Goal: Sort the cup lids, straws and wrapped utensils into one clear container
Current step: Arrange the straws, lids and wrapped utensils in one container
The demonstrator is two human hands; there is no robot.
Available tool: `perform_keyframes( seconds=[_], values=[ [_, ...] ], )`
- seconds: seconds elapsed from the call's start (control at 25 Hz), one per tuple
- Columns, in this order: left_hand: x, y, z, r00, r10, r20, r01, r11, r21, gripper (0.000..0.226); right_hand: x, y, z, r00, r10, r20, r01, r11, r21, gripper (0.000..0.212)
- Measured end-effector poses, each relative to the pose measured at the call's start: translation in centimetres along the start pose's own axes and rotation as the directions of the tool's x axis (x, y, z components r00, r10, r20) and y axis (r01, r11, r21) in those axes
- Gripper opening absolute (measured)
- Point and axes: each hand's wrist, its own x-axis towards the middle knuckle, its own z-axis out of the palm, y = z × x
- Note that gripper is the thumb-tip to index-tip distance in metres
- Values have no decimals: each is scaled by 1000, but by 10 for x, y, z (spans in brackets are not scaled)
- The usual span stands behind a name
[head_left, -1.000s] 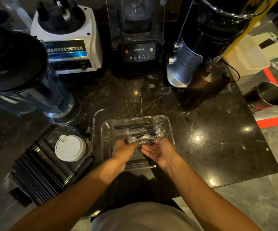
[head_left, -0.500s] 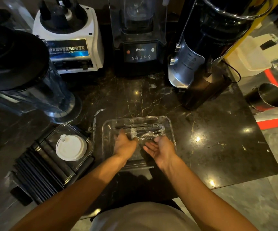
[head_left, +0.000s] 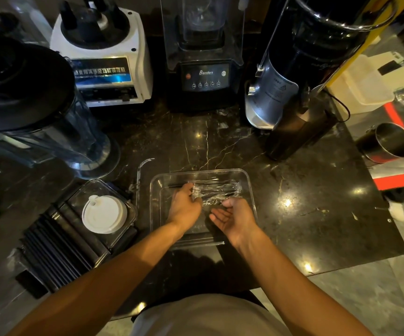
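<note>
- Wrapped utensils (head_left: 216, 193) lie in the clear container (head_left: 250, 190), long axis left-right, just beyond both hands.
- Left hand (head_left: 184, 207) pinches their left end; nearer.
- Right hand (head_left: 234, 218) is relaxed, palm up, holding nothing.

A dark marble worktop (head_left: 305, 190) with pale veins caught small bright reflections of overhead light; beyond its right edge lay a grey stone-look floor (head_left: 402, 275) marked with a strip of red tape (head_left: 399, 183)
</note>
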Motion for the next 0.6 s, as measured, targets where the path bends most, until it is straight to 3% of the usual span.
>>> perform_keyframes(
  seconds=[0.2, 0.48, 0.6],
  values=[
    [0, -6, -3, 995, -49, -86, 56, 995, 83, 69, 2, 5, -2, 1000, 20, 0, -20, 1000, -13, 12],
    [-4, -4, 2, 998, 66, -1, -65, 989, 133, 60, 5, 4, 1, 1000, -4, 9, 4, 1000, 2, 13],
    [-7, -4, 2, 993, 110, -40, -101, 979, 178, 57, 5, 2, 0, 1000, -8, 16, 8, 1000, 0, 15]
  ],
)
